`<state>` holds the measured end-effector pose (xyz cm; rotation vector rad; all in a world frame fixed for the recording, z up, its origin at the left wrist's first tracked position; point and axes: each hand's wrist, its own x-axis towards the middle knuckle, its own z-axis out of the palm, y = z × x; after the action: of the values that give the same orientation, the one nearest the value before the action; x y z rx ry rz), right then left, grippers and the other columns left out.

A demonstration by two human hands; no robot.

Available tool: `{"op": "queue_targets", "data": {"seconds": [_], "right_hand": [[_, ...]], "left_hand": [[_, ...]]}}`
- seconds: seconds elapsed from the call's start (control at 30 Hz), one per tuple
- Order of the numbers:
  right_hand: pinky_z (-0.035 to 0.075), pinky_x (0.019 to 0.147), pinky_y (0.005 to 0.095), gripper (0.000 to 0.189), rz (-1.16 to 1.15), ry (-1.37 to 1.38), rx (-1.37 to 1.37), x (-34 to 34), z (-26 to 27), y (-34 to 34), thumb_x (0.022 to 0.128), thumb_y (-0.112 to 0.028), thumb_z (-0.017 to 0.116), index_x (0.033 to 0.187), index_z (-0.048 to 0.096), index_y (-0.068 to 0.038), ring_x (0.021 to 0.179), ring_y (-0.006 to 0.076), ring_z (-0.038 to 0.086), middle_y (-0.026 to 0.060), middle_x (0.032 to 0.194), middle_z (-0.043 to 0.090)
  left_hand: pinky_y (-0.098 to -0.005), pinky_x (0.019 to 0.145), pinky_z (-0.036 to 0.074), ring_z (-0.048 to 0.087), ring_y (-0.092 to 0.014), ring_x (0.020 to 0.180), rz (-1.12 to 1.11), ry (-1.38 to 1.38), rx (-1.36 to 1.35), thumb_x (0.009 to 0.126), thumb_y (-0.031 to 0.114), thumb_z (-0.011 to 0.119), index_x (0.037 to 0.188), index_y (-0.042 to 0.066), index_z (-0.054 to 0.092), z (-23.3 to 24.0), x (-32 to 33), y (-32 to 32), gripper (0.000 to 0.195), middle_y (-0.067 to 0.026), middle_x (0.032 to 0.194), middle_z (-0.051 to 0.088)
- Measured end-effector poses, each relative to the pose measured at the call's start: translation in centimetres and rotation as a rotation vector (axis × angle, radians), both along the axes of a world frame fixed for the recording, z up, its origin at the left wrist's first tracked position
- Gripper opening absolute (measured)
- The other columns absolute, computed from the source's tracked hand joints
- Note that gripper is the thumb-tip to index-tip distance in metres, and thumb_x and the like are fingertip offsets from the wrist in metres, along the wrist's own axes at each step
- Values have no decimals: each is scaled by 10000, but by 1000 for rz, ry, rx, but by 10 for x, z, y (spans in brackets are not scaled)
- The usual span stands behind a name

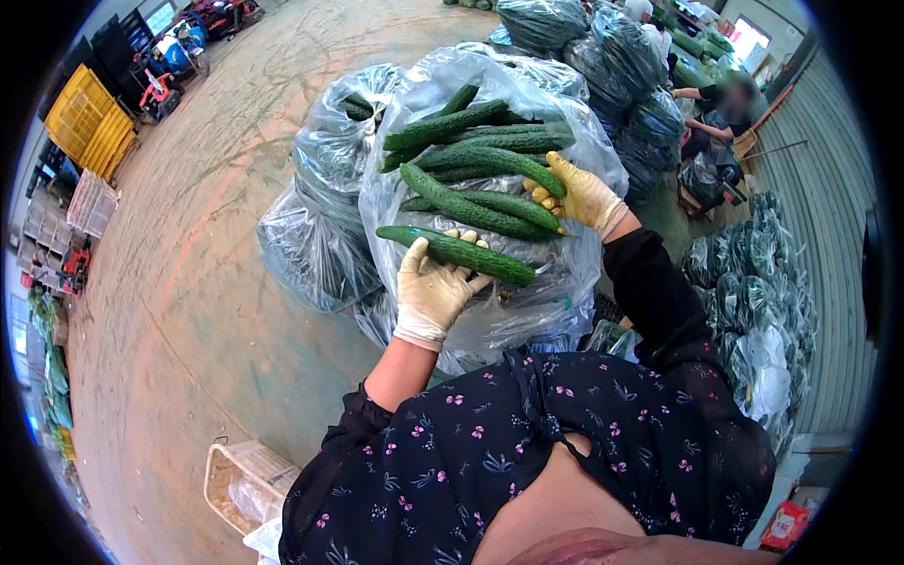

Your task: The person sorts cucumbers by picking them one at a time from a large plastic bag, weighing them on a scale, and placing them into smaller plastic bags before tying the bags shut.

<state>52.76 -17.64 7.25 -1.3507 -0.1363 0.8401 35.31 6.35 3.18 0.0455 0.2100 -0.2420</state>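
My left hand point(436, 291), in a pale thin glove, holds a dark green cucumber point(470, 256) from below, fingers curled over its far side. My right hand point(585, 192), gloved and stained yellow, has its thumb and fingers around the right end of a curved cucumber point(494, 158). Between the hands lies another long cucumber point(477, 208), its tip near my right fingers. Several more cucumbers point(448, 124) rest crosswise farther back. All of these lie over a large open clear plastic bag point(381, 183), whose lower contents are hard to make out.
Filled plastic bags point(321, 240) stand to the left, and dark stuffed bags point(607, 63) are piled behind at right. A seated person point(720, 113) works there. Bagged cucumbers point(748, 282) line the right wall. A basket point(244, 480) stands at lower left; yellow crates point(88, 123) are far left.
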Motion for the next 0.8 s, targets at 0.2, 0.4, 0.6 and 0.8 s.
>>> {"op": "queue_targets", "data": {"seconds": [0.2, 0.4, 0.6, 0.8], "right_hand": [[482, 742, 303, 355, -296, -1156, -806, -41, 15, 2, 867, -303, 620, 1098, 587, -35, 826, 201, 607, 97, 925, 635], [474, 810, 356, 438, -7, -1043, -889, -76, 18, 12, 804, -316, 678, 1117, 582, -25, 913, 296, 614, 163, 988, 634], [451, 848, 404, 463, -18, -1055, -748, -72, 14, 16, 826, -362, 626, 1135, 572, -22, 1009, 362, 563, 204, 1081, 595], [458, 816, 350, 342, -374, -1232, -457, -65, 31, 12, 846, -240, 648, 1106, 590, -26, 931, 271, 593, 160, 1010, 620]], "left_hand": [[-622, 948, 359, 509, -341, 1123, 27, 27, 9, 821, 374, 575, 1120, 38, 547, 2, -2, 1, 451, -167, 1192, 544], [-617, 963, 343, 510, -340, 1124, 6, 32, -9, 832, 378, 571, 1098, 39, 556, 0, 3, -1, 431, -159, 1159, 564], [-598, 937, 387, 539, -303, 1081, 25, -26, -72, 868, 261, 602, 1067, 38, 572, -9, 2, 1, 301, -132, 1104, 603], [-607, 955, 382, 562, -331, 1083, 53, -88, -2, 881, 155, 581, 1108, 39, 580, -11, 8, 0, 255, -147, 1128, 612]]}}
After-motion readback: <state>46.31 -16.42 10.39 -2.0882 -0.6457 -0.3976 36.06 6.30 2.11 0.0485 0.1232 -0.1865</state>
